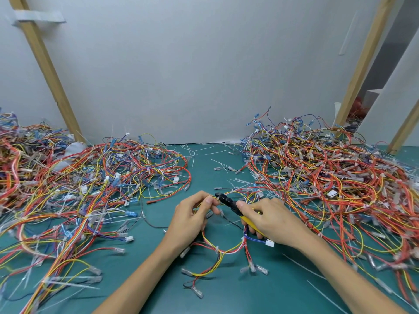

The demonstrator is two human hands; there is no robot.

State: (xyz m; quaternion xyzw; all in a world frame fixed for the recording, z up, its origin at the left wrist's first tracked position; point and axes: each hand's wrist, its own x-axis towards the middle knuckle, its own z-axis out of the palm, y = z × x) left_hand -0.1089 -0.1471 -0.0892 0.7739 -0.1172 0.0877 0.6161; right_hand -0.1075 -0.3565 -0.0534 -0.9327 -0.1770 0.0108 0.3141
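Observation:
A wire harness (pixel 223 250) of red, yellow, white and blue leads with clear terminals lies looped on the green mat in front of me. My left hand (pixel 192 217) pinches its upper strand between thumb and fingers. My right hand (pixel 269 219) grips yellow-handled cutters (pixel 229 201), whose black jaws meet the harness right beside my left fingertips. A white connector (pixel 269 242) on blue wires sits just below my right hand.
A big tangle of harnesses (pixel 90 184) covers the left of the green mat (pixel 140 277), another pile (pixel 328 177) the right. Cut white zip-tie tails (pixel 204 152) lie scattered at the back centre. Wooden posts (pixel 45 64) lean against the grey wall.

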